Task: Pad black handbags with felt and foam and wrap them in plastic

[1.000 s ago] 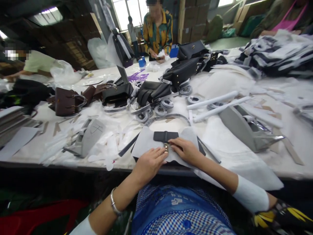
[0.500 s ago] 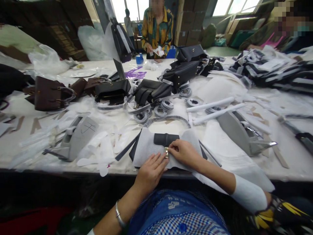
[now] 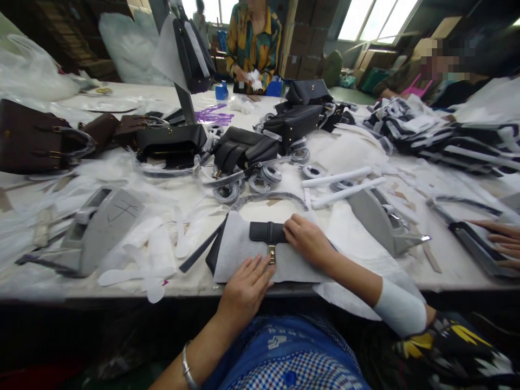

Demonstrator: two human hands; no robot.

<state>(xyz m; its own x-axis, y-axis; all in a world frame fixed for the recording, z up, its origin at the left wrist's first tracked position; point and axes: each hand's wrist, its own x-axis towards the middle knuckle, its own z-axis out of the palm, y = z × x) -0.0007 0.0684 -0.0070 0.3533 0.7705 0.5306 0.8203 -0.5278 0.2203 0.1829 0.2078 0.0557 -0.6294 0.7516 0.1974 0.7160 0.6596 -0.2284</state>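
Note:
A black handbag lies flat at the table's near edge, covered by a grey-white wrapping sheet (image 3: 239,254). Its dark strap flap (image 3: 264,232) and gold clasp (image 3: 271,253) show through a gap in the sheet. My left hand (image 3: 246,287) rests flat on the sheet just left of the clasp, fingers stretched out. My right hand (image 3: 306,240) sits on the flap's right end, fingers curled down onto the flap and sheet.
Grey tape dispensers stand at left (image 3: 95,227) and right (image 3: 379,219). Black handbags (image 3: 244,149), brown handbags (image 3: 36,141), strap rolls (image 3: 264,179) and white paper rolls (image 3: 337,177) crowd the table. Another person's hand (image 3: 501,241) rests at the right edge. A person in a patterned shirt (image 3: 252,43) stands opposite.
My right hand has moved from the clasp up to the flap's right end. My left hand stays flat on the sheet. The view has swung to the right, and another person's hand has come into view.

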